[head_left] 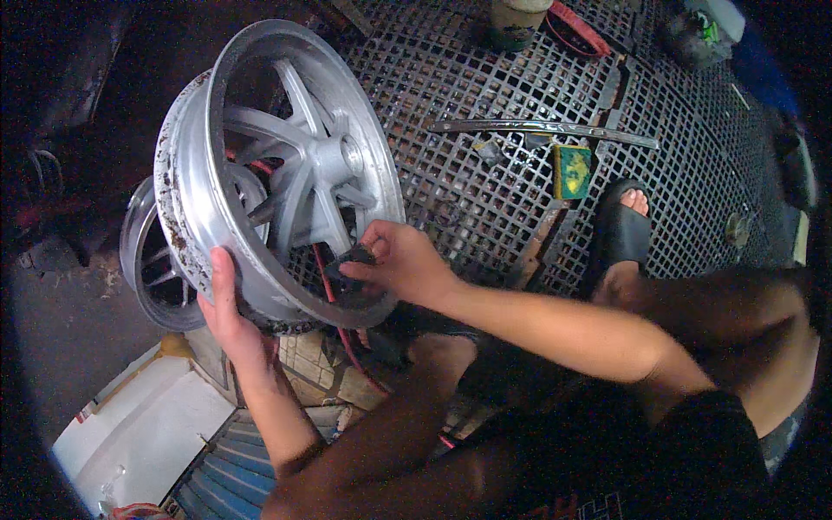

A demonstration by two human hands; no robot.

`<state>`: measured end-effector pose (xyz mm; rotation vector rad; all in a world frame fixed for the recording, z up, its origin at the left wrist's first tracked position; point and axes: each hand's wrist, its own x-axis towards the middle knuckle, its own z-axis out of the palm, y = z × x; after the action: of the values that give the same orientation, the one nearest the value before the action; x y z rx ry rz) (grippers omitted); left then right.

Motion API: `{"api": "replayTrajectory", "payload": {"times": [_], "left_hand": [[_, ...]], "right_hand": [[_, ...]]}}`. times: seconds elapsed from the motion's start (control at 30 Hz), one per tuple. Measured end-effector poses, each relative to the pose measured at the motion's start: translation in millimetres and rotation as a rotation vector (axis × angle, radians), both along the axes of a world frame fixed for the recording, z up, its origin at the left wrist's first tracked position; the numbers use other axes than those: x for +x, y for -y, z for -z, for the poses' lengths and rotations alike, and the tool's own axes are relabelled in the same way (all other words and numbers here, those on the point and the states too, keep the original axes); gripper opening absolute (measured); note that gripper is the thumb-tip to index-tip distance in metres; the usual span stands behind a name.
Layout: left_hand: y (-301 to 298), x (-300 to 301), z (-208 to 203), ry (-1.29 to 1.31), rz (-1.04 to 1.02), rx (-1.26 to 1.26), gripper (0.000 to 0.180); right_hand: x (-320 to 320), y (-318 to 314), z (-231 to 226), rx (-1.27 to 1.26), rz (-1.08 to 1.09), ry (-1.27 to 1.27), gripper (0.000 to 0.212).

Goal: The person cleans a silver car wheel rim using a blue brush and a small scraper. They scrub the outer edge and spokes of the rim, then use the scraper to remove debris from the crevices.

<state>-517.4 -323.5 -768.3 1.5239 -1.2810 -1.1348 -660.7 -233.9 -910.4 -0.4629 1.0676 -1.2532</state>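
A silver spoked wheel rim (325, 160) stands tilted in front of me, left of the middle. Dark grime speckles its outer band. My left hand (232, 316) grips the lower left side, thumb up along the metal and the other fingers mostly hidden beneath. Inside the near lower lip, my right hand (400, 263) is closed, pinching a small dark flat piece (351, 258) against or close to the inner wall near the spokes. That piece resembles sandpaper, but its kind is not plain.
Behind the wheel is a second silver rim (143, 251). A red cord (348, 347) runs below. On the grated floor (416, 87) lie a shiny strip (546, 130) and a green-yellow sponge (572, 172); a tub (517, 22) stands farther back. A white panel (152, 429) is lower left.
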Motion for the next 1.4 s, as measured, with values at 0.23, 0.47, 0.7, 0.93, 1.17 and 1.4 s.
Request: {"api": "replayTrajectory", "payload": {"times": [0.23,0.47,0.7,0.93,1.17,1.4], "left_hand": [[-3.1,-3.1,2.3,0.091,-0.055,-0.035,0.055],[-15.3,1.9,-11.7,-0.058,0.070,0.252,0.065],[-22.2,-3.0,-4.6,0.084,-0.018,0.164,0.071],[-20.4,-0.1,-3.3,0.033,-0.028,0.216,0.074],[-25.4,-4.6,-9.5,0.013,0.023,0.254,0.073],[-29.8,0.7,0.2,0.030,-0.003,0.217,0.075]], "right_hand": [[4.4,-7.8,-18.4,-0.076,-0.084,-0.969,0.036],[1.1,19.2,-13.4,-0.143,-0.098,-1.124,0.039],[-11.0,15.0,-20.6,-0.098,-0.347,-1.062,0.041],[-3.0,25.4,-2.2,-0.168,-0.172,-1.113,0.041],[-11.9,16.4,-3.8,-0.100,-0.442,-1.074,0.049],[-13.1,26.6,-6.4,-0.051,-0.450,-1.019,0.050]]}}
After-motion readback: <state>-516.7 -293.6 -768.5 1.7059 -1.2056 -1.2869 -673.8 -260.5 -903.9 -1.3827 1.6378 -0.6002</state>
